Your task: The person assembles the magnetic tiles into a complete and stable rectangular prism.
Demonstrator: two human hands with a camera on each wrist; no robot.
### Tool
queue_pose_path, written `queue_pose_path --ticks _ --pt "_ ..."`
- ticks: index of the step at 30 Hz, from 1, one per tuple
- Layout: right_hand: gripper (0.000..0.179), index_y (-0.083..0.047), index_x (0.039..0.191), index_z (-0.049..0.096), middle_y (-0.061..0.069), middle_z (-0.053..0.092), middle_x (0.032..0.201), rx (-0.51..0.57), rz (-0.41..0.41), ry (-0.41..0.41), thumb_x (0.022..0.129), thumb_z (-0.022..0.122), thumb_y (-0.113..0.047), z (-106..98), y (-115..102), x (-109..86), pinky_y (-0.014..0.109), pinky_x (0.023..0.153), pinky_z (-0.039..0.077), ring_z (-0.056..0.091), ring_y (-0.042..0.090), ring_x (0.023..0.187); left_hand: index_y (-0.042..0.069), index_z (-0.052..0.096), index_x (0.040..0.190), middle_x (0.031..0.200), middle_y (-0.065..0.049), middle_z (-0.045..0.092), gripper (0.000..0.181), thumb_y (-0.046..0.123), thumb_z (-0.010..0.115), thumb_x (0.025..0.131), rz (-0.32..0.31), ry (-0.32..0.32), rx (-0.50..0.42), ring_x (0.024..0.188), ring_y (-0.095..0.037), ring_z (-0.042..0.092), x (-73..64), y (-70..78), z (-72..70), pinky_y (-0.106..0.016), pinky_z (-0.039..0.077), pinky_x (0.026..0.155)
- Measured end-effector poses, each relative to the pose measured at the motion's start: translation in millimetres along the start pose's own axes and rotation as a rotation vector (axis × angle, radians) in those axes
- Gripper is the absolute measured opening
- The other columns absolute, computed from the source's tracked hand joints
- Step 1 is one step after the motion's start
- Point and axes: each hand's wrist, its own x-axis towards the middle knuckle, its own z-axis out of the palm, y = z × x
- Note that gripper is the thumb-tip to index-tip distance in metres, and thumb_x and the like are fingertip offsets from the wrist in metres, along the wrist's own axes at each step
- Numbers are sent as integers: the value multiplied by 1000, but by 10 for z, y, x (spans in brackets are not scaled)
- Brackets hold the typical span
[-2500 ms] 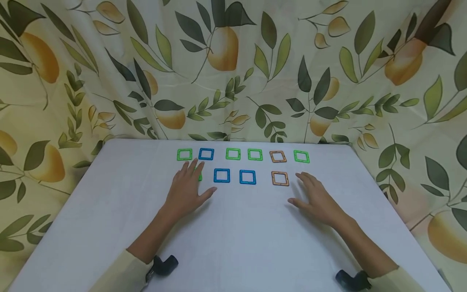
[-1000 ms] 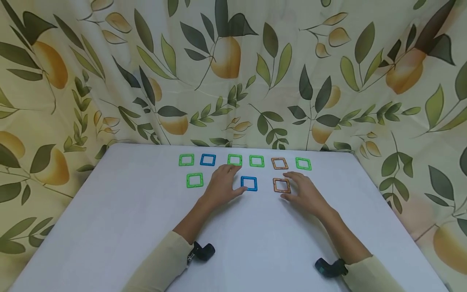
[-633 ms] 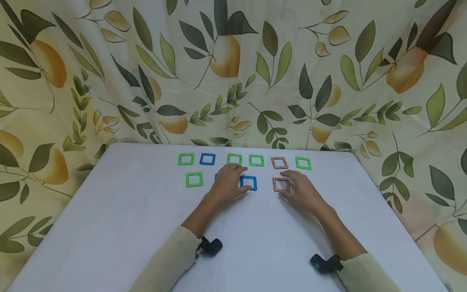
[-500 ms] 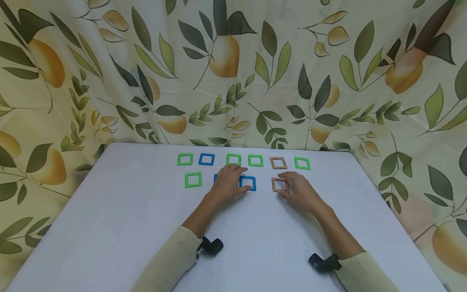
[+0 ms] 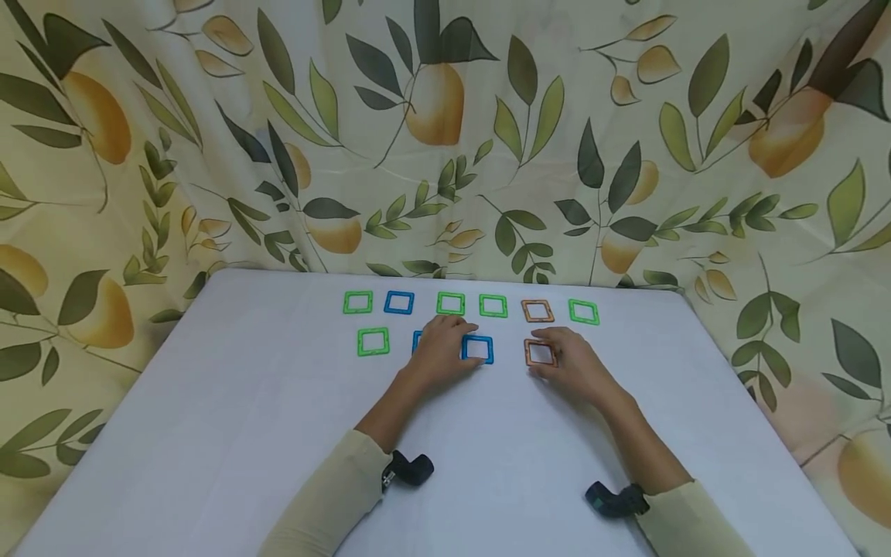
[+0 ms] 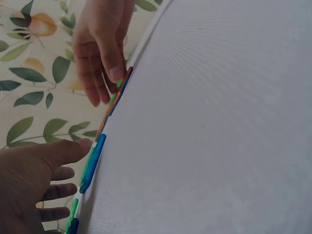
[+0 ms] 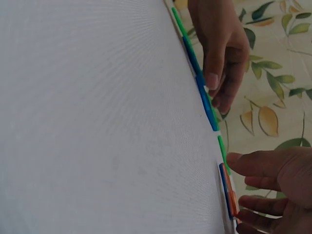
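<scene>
- Left hand point(image 5: 438, 352) lies with fingers straight, flat over the blue square plastic frame point(image 5: 477, 350); sliding could knock the green frame point(image 5: 451, 303) behind it.
- Right hand point(image 5: 574, 363) has relaxed fingertips on the orange square frame point(image 5: 539, 353), right of the blue one; it may skid on the white tabletop point(image 5: 209, 433).

5 green squares point(image 5: 358, 302), 3 blue squares point(image 5: 399, 302), 2 orange squares point(image 5: 537, 311).

You've got a white table point(image 5: 209, 433) with square frames on it: four green frames point(image 5: 358, 302) along the far edge plus one green point(image 5: 373, 342) nearer, blue ones point(image 5: 399, 302), two orange point(image 5: 537, 311). The curtain point(image 5: 209, 116) is cream with dark green leaves and yellow-orange fruit. Your sleeves point(image 5: 327, 503) are pale cream.
</scene>
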Motion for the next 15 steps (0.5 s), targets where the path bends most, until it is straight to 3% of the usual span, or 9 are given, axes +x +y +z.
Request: queue_pose_path --ticks 5,15 --pt "62 3 142 60 28 56 145 21 10 -2 89 86 -15 -2 -15 -9 63 113 37 46 48 138 16 66 144 142 -6 60 60 42 81 92 -17 -3 5 140 -28 45 -10 -37 37 -49 27 123" --pt "51 6 137 63 28 58 141 10 3 12 88 75 1 -11 69 -21 61 110 42 51 47 133 15 69 141 140 -6 61 54 38 81 94 22 -6 13 139 -31 45 11 -15 31 -54 24 124"
